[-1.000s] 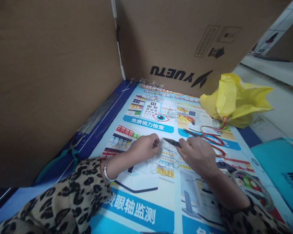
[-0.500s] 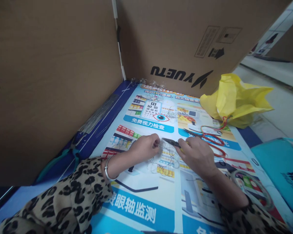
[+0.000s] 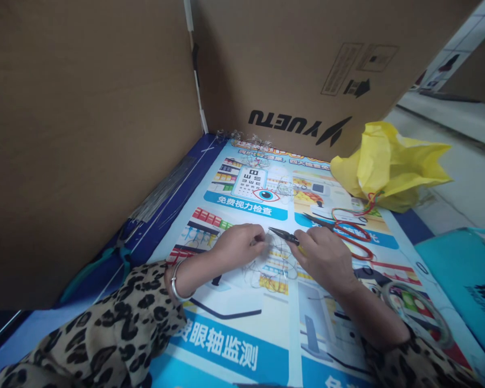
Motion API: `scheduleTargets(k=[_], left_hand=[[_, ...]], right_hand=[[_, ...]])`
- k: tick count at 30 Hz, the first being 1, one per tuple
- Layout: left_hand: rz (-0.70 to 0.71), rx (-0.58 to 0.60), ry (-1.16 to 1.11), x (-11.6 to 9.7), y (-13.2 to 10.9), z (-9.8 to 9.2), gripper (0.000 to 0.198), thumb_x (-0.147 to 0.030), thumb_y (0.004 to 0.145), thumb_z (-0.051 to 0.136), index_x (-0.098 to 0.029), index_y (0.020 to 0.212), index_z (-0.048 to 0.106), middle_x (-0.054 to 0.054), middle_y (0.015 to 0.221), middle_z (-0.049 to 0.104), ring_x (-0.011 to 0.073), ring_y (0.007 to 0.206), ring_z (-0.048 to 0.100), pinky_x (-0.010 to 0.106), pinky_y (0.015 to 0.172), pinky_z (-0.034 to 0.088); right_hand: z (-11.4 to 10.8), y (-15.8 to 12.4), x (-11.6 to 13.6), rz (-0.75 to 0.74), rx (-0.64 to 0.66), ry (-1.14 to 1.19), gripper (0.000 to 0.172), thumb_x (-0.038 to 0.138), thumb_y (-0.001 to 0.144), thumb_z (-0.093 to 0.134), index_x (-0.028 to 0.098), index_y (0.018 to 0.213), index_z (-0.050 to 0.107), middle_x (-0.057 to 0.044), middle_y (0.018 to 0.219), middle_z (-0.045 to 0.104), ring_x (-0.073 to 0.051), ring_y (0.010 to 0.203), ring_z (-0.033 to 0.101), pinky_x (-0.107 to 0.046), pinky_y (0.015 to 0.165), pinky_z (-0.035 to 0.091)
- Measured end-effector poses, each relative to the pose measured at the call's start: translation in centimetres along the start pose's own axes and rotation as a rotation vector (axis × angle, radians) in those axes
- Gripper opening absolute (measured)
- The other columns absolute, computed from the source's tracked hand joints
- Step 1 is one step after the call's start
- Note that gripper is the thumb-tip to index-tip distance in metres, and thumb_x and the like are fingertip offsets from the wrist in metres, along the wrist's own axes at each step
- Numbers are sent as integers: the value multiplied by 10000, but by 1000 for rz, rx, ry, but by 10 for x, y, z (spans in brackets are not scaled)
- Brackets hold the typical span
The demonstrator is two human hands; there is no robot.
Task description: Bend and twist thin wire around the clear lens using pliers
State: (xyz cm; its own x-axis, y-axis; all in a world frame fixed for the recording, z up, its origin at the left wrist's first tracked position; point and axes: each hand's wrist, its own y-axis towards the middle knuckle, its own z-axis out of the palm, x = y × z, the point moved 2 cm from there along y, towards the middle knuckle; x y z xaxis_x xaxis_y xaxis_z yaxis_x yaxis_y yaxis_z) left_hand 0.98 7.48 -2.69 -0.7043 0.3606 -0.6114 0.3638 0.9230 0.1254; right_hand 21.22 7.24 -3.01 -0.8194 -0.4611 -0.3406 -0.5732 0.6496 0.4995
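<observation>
My right hand point(image 3: 325, 256) is wrapped round long-nose pliers point(image 3: 283, 235) with dark jaws and a bit of yellow handle showing. The jaws point left, toward the fingertips of my left hand point(image 3: 242, 245). Those fingers are pinched on thin wire, though the wire is hard to see at the fingertips. A loose tangle of bent wire point(image 3: 281, 264) spreads below and between both hands, over the printed poster point(image 3: 275, 328). Just beyond my right hand lie red-handled scissors point(image 3: 353, 231).
Cardboard panels point(image 3: 291, 64) stand behind and at left. Teal-handled pliers point(image 3: 119, 253) and straight wire lengths point(image 3: 164, 191) lie left. More bent wire pieces point(image 3: 254, 145) sit at the back. Rightward are a yellow bag point(image 3: 388, 167), a wire coil point(image 3: 420, 312) and a turquoise pouch point(image 3: 464, 285).
My left hand has shifted very slightly, its fingers a little lower. The pliers in my right hand stay almost in place.
</observation>
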Motion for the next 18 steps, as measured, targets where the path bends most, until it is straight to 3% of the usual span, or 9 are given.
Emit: scheduleTargets(k=[4, 12, 18], left_hand=[[80, -51, -47, -3, 0, -5, 113, -271, 792, 545, -197, 771, 628, 4, 781, 624, 143, 756, 559, 237, 652, 401], [1, -103, -214, -4, 1, -6, 25, -187, 737, 577, -181, 752, 595, -23, 711, 597, 94, 606, 502, 203, 556, 377], [33, -129, -264, -4, 2, -7, 39, -149, 731, 573, -171, 715, 600, -7, 706, 611, 107, 649, 527, 212, 583, 403]], right_hand=[[1, -1, 0, 12, 3, 8, 233, 377, 844, 491, 188, 799, 620, -50, 679, 529, -180, 719, 450, -291, 636, 275], [1, -1, 2, 22, 3, 45, 224, 376, 842, 496, 191, 784, 609, -42, 689, 533, -169, 716, 451, -288, 638, 273], [0, -1, 3, 31, 8, 47, 226, 383, 844, 490, 197, 787, 606, -41, 698, 537, -170, 713, 451, -291, 635, 265]])
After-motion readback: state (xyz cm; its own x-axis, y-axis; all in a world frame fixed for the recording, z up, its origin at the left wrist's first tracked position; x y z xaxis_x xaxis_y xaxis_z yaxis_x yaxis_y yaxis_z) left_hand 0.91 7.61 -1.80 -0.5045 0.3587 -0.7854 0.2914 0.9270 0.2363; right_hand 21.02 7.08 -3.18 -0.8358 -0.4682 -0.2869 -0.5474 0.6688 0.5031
